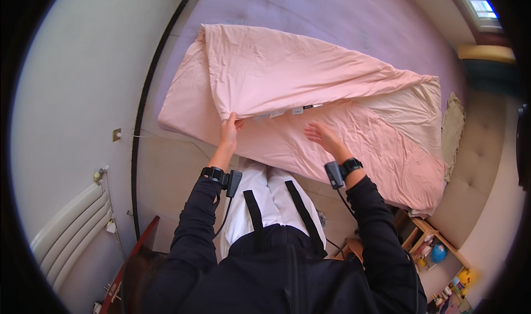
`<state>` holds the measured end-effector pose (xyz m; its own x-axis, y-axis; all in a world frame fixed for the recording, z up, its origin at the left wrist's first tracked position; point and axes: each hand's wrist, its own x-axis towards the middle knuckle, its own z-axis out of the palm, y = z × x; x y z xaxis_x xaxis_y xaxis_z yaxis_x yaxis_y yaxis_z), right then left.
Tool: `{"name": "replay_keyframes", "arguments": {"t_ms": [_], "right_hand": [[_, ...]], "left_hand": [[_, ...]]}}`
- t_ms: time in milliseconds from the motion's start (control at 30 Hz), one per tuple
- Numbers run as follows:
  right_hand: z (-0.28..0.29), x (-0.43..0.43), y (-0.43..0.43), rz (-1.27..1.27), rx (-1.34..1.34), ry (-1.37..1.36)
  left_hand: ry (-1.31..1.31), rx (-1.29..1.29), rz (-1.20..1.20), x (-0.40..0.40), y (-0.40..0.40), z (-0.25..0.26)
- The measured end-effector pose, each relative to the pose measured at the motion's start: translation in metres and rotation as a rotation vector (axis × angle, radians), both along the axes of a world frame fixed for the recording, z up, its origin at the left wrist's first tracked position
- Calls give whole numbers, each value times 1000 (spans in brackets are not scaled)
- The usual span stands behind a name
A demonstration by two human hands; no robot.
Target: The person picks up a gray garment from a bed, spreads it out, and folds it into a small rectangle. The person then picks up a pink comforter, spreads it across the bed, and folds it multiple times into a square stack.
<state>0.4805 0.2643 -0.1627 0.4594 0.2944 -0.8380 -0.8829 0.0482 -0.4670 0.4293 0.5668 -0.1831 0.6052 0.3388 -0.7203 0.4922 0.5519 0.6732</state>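
Note:
A pink quilt (286, 61) lies across the bed, folded over on itself, with a paler cream side showing at the right (408, 106). My left hand (230, 128) pinches the near left corner of its upper layer. Along that layer's near edge, white and black sewn-in labels (298, 110) stick out. My right hand (323, 136) hovers over the lower pink layer, holding nothing, its fingers extended and slightly apart. Under the quilt, a lilac mattress cover (332, 11) spreads toward the far side. Each wrist carries a black strapped device with a cable.
A beige tufted headboard (475, 160) borders the bed at the right, beside a crumpled olive cloth (453, 133). A wooden shelf (446, 252) holding toys stands at the lower right. At the left are a white radiator (76, 227) and a wall socket with a plugged-in cord (117, 135).

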Motion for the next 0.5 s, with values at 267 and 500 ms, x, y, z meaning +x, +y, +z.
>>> {"name": "replay_keyframes", "arguments": {"t_ms": [267, 500], "right_hand": [[-35, -64, -56, -395, 280, 241], [-61, -25, 10, -589, 345, 127]], "left_hand": [[98, 127, -189, -42, 25, 22], [247, 114, -156, -64, 38, 32]]}}
